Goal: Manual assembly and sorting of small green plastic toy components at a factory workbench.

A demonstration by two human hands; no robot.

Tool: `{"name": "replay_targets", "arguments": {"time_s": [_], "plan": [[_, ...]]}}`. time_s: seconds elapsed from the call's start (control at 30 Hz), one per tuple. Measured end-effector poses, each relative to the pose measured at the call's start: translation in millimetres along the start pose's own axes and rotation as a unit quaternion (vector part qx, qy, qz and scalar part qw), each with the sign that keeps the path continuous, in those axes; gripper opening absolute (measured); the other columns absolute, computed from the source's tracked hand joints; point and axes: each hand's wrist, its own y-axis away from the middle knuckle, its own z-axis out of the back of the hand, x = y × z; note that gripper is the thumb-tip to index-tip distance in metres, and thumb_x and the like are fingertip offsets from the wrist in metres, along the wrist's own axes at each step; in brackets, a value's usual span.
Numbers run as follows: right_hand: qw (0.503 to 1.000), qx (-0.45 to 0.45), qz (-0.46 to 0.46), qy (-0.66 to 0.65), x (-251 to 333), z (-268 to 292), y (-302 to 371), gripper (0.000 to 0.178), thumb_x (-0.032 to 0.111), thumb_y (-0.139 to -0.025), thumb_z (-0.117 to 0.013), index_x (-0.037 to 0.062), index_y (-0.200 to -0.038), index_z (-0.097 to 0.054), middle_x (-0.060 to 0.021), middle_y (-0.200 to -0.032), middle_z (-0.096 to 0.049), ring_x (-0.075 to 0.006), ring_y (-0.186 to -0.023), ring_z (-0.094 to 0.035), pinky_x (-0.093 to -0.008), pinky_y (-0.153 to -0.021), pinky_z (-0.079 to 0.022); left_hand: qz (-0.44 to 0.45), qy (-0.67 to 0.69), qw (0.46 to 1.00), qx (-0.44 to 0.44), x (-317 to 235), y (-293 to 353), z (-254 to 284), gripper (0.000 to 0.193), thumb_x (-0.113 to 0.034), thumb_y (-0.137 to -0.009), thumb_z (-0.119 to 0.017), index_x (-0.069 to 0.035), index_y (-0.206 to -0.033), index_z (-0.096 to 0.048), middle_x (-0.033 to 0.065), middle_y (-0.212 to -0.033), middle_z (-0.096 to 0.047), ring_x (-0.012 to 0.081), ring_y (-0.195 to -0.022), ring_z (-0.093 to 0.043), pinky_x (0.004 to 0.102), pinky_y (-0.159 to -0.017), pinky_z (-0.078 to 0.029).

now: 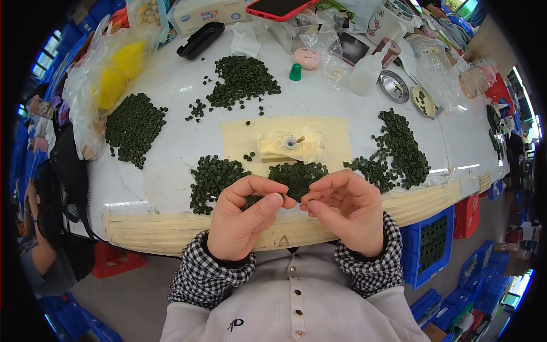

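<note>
Above the near edge of the table, my left hand (245, 214) and my right hand (350, 214) face each other with fingertips almost meeting. Both are closed in a pinch, thumb against curled fingers; whatever is between the tips is too small to make out. Just beyond them lies a heap of small dark green ring-like parts (299, 178). Another pile (213, 179) sits beside my left hand, and a longer pile (401, 151) spreads to the right. Behind the middle heap stands a taped, cream-coloured block (290, 146) with a round metal hole and a short pin on top.
More green parts form a far pile (242, 82) and a left pile (135, 128). A clear bag with yellow netting (117, 74), a black case (201, 40), a green thimble-like cap (295, 72) and round tins (393, 86) lie around. A blue crate (413, 256) stands below right.
</note>
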Motion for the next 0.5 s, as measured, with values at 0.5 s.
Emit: {"name": "replay_targets", "arguments": {"time_s": [0.5], "plan": [[0.999,0.032,0.034,-0.006,-2.1,0.6,-2.2,0.018,-0.005,-0.081,-0.059,-0.0046,-0.099,-0.064,-0.0108,-0.091,-0.064,-0.0138,-0.086,-0.063,-0.024,-0.075,-0.051,0.003,-0.011,1.0,-0.007,-0.3,1.3,-1.0,0.012,-0.003,-0.089,-0.052,0.0,-0.1,-0.055,0.0136,-0.087,-0.063,0.0009,-0.048,-0.033,0.0146,-0.045,-0.03]]}}
